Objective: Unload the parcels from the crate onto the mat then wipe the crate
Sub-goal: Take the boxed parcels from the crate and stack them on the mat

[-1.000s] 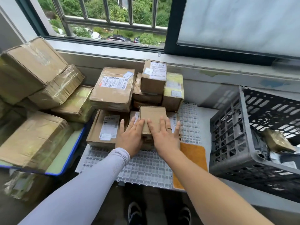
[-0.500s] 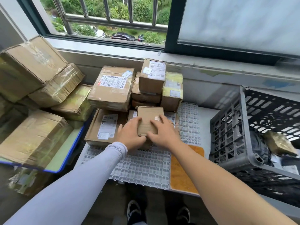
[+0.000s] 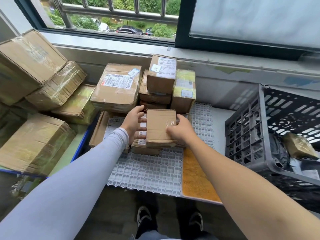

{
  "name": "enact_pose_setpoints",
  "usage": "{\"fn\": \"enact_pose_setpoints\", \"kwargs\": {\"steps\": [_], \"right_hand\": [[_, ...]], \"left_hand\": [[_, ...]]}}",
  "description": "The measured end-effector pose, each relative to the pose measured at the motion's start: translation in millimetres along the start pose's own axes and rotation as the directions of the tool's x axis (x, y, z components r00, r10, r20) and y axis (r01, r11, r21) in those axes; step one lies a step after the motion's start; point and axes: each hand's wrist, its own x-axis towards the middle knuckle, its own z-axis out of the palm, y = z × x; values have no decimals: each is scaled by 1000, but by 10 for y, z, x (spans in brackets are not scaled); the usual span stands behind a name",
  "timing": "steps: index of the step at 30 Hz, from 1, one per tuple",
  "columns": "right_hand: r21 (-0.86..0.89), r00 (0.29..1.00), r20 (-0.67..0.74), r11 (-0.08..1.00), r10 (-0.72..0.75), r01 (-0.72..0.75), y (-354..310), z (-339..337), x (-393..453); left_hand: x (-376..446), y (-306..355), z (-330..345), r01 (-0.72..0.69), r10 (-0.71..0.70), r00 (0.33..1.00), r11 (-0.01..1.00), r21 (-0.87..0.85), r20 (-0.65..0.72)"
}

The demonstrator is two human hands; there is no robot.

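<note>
A second ago both palms lay flat on top of the small cardboard parcel (image 3: 160, 127); now they have slid off to its sides, which reads as the parcel being squared up or about to be let go on the stack, so this one looks as good as delivered. The left hand (image 3: 134, 122) is spread wide with fingers half curled, its fingertips at or just off the parcel's left edge; whether they actually touch is hard to tell. The right hand (image 3: 181, 129) cups the near right corner, thumb on the top face, in a loose hold rather than a firm grip. The parcel sits between the two hands on lower boxes that rest on the white grid mat (image 3: 147, 172), with taller stacked parcels just beyond the fingertips. Well off to the right of the right hand, the grey plastic crate (image 3: 245, 132) still holds a yellow-taped parcel (image 3: 298, 146) and dark wrapped items, so unloading is unfinished and wiping is some way off.
</note>
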Motion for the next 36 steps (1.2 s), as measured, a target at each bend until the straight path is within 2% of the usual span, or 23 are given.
{"fn": "enact_pose_setpoints", "kwargs": {"steps": [3, 6, 13, 15, 18, 22, 28, 36], "right_hand": [[179, 999, -10, 983, 34, -32, -9, -44, 39], [357, 999, 36, 933, 28, -40, -105, -88, 30], [581, 999, 31, 813, 30, -42, -220, -127, -23], [572, 998, -3, 819, 65, -52, -193, -97, -4], [452, 995, -45, 890, 92, -62, -124, -35, 1], [421, 995, 13, 902, 98, -94, -73, -25, -14], [431, 979, 186, 888, 85, -159, -186, -222, -61], [412, 974, 217, 898, 71, -157, -180, -253, -86]], "left_hand": [[-21, 40, -41, 37, -37, 999, 999, 1, 29], [-77, 95, -5, 3, -2, 1000, 1000, -15, 27], [-83, 134, -26, -143, 119, 986, 965, -218, -118], [-71, 98, -67, -142, 115, 986, 955, -259, -117], [-39, -11, -111, -101, 76, 992, 952, -289, -97], [-9, -71, -174, -91, 77, 995, 969, -231, -68], [-105, 81, -165, -77, 73, 997, 990, -117, -37], [-147, 94, -129, -66, 63, 997, 995, -79, -43]]}}
